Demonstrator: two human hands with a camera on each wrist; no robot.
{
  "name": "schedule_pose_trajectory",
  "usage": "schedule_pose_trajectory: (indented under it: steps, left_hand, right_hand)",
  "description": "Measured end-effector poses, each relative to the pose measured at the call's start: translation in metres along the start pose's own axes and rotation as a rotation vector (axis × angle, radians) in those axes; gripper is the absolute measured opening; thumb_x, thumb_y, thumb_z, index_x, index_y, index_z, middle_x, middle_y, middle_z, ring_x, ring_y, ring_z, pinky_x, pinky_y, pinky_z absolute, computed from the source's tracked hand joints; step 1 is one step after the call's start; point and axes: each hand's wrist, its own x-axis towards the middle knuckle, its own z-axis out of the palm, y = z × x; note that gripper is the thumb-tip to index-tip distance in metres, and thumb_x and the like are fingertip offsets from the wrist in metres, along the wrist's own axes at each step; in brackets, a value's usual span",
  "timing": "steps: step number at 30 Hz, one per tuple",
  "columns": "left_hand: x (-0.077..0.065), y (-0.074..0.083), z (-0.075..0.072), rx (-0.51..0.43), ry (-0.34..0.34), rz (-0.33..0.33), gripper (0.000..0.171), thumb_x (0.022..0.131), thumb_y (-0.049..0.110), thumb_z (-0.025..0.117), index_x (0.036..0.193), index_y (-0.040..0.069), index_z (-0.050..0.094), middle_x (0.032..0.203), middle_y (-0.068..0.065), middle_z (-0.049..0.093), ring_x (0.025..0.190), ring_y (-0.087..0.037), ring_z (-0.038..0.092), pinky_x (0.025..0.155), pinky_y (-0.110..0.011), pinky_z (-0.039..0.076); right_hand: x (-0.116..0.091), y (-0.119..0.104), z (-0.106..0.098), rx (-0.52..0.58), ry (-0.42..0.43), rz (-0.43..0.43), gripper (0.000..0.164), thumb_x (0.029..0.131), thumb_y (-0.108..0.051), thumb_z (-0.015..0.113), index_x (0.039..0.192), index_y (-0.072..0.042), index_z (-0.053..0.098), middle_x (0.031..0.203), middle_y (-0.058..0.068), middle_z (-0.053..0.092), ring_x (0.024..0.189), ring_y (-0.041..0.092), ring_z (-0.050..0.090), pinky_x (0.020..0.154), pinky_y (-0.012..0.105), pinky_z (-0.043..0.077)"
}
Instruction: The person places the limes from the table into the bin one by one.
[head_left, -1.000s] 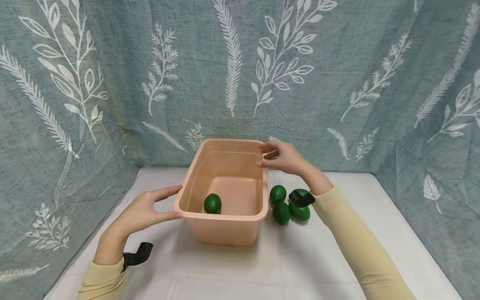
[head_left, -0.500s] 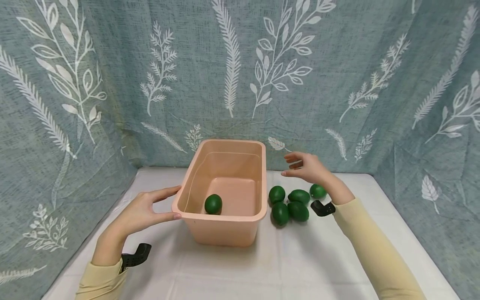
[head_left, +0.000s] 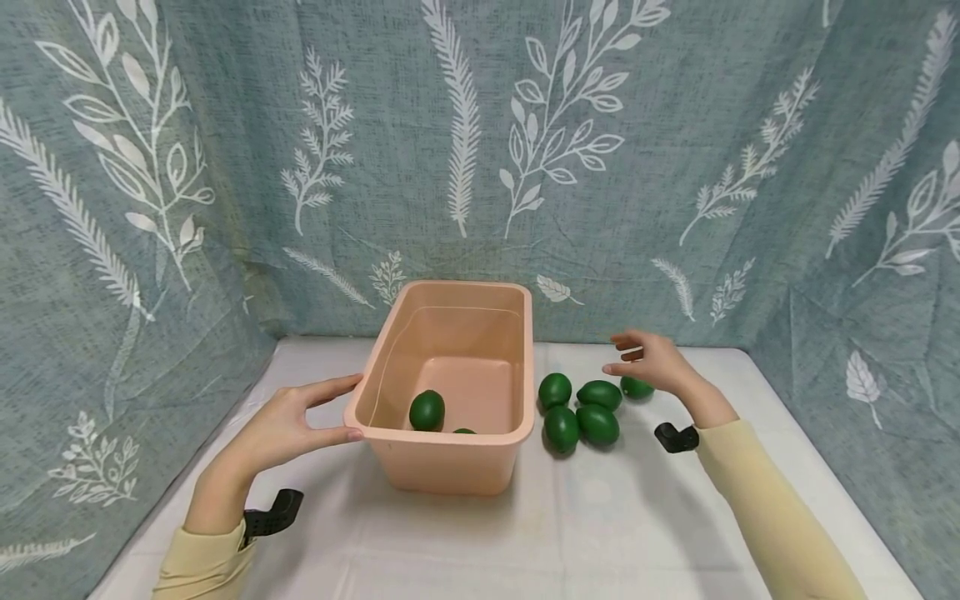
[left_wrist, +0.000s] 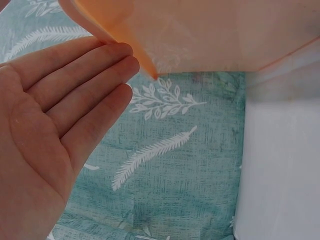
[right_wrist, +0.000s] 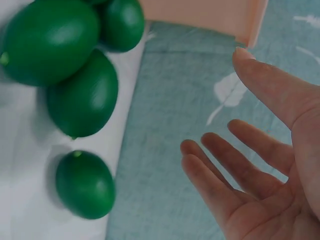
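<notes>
Second glossy green egg-shaped fruit (head_left: 464,432) now shows at 6 o'clock inside the peach rectangular plastic bin (head_left: 453,462), so five fruits (head_left: 598,425) remain outside at 3 o'clock, right hand (head_left: 658,367) near them, fingers wide, empty; left hand (head_left: 287,419) straight-fingered at 8 o'clock rim.

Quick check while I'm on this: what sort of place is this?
Probably a staged tabletop set, not a working kitchen: a leaf-print cloth hangs behind and beside a white table, which bears a peach bin and green, lime-like fruits.

It is a cloth-walled booth (head_left: 862,275): leaf-printed teal fabric (head_left: 390,125) surrounds a white table (head_left: 480,546) on three sides.
</notes>
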Motion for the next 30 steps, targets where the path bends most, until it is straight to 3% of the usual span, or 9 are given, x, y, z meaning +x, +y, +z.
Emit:
schedule_pose_trajectory:
  steps: [17,30]
  left_hand:
    - [-0.001,0.001,0.0,0.004,0.016,0.017,0.067,0.078,0.04,0.077,0.137,0.018,0.053,0.136,-0.002,0.056,0.124,-0.033,0.053,0.097,-0.056,0.045]
    - [-0.003,0.0,0.0,0.002,0.011,0.014,0.067,0.078,0.04,0.076,0.137,0.018,0.053,0.136,-0.001,0.056,0.125,-0.034,0.052,0.097,-0.056,0.044]
  right_hand:
    - [-0.006,0.051,0.001,-0.047,0.003,0.121,0.073,0.087,-0.041,0.067,0.14,0.002,0.041,0.137,0.031,0.044,0.122,0.046,0.048,0.091,0.05,0.05]
    - [-0.003,0.077,0.013,-0.074,0.027,0.175,0.077,0.084,-0.04,0.07,0.138,0.006,0.04,0.135,0.035,0.044,0.12,0.049,0.046,0.089,0.052,0.049]
